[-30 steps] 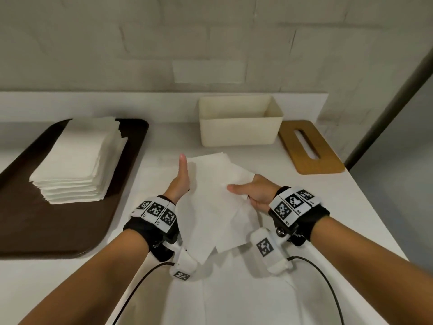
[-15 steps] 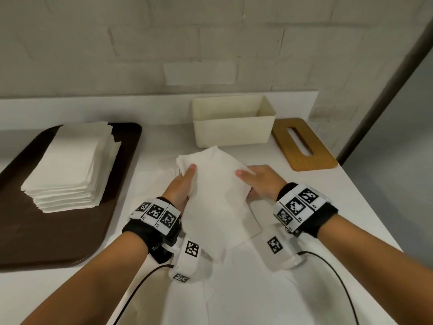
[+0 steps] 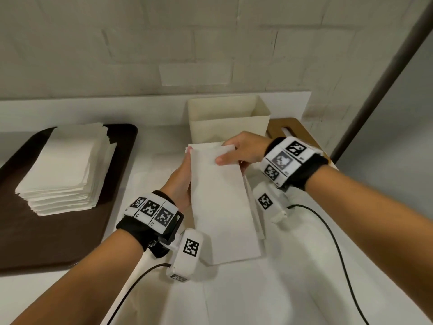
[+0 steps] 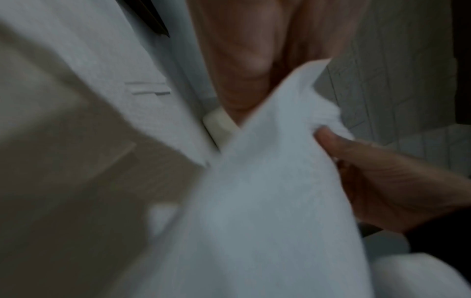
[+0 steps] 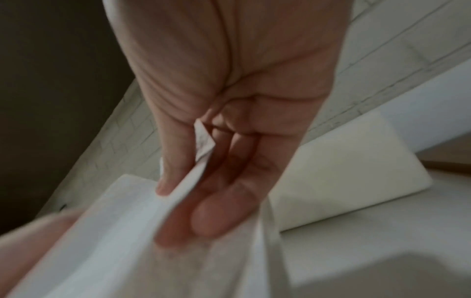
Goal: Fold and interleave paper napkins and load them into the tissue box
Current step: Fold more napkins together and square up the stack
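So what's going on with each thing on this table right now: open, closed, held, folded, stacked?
Folded napkins: a long narrow bundle, held off the table by both hands.
Left hand: grips the bundle's left edge.
Right hand: pinches the bundle's far end.
Tissue box: open, lid off; inside hidden.
Wooden lid: lying flat beside the box.
Napkin stack: piled on the tray.
Brown tray: flat on the table.

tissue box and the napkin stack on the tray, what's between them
In the head view, only bare white counter and the tray's dark rim separate the tissue box from the napkin stack. The held napkin sits nearer the camera.
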The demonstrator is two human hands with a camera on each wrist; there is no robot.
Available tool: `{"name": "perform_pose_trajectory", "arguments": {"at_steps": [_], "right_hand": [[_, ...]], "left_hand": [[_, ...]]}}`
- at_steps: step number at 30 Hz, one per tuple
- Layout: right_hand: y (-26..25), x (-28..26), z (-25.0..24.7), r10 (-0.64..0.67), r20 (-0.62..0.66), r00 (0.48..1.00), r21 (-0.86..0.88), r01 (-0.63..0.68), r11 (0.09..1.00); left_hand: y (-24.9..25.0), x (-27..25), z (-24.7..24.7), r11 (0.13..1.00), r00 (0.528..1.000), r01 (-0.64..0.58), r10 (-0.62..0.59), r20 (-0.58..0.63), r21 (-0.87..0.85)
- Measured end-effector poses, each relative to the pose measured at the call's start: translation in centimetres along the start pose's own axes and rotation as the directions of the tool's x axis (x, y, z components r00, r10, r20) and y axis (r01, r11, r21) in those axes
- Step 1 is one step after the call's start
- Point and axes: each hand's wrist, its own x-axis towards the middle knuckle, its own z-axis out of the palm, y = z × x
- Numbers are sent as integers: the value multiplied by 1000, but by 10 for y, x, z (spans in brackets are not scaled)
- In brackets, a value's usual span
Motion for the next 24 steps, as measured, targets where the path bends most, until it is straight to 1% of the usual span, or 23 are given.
{"name": "perform_pose_trajectory", "arguments": {"at_steps": [2,3,4,5,7,8,9,10,11,12,13,14,15,17,20,22,24], "right_hand": [[-1,9,3,-15,-23,1000,-113,12,994],[-1,12,5,-23,-45,999,-127,17,992],[-1,13,6,-30,-76,997,-101,23,995],[0,12,8,-20,-113,993,-26,18,999],[4,8,7,54,-188,981,126,-31,992],[9,5,5,106,-214,971,127,-81,989],[16,2,1,169,-230,958,78,-155,985],[24,-2,-1,236,-228,944,-33,-250,968],[33,-8,-3,300,-215,929,-205,-343,917],[42,-13,-3,349,-212,913,-387,-406,828],[51,-18,-2,371,-229,900,-539,-434,721],[59,-22,2,376,-257,890,-617,-451,645],[64,-27,7,369,-278,887,-639,-458,619],[73,-28,17,393,-288,873,-597,-485,640],[76,-23,25,436,-301,848,-487,-530,694],[76,-23,20,466,-302,832,-375,-553,744],[73,-27,12,454,-305,837,-245,-529,812]], "left_hand": [[2,-2,-2,1000,1000,9,-9,-8,-22],[0,-2,-3,1000,1000,6,-5,5,-9],[-1,-4,-3,1000,1000,-1,1,4,26],[-3,-4,-4,998,999,8,-5,-52,62],[-8,-4,-11,995,982,38,-20,-188,95],[-9,-4,-15,994,974,55,-33,-225,90],[-11,-5,-21,995,968,70,-50,-245,73],[-11,-6,-25,995,964,81,-65,-259,53],[-11,-7,-29,995,961,91,-76,-267,45],[-12,-8,-33,994,956,98,-80,-281,52],[-14,-7,-36,992,953,103,-78,-293,71],[-15,-7,-38,989,949,109,-74,-306,97],[-18,-6,-39,987,945,117,-76,-317,112],[-21,-3,-40,988,942,124,-88,-325,91],[-22,-1,-38,990,944,130,-109,-312,49],[-22,2,-37,991,949,132,-116,-293,36],[-22,5,-37,990,953,137,-123,-277,31]]}}
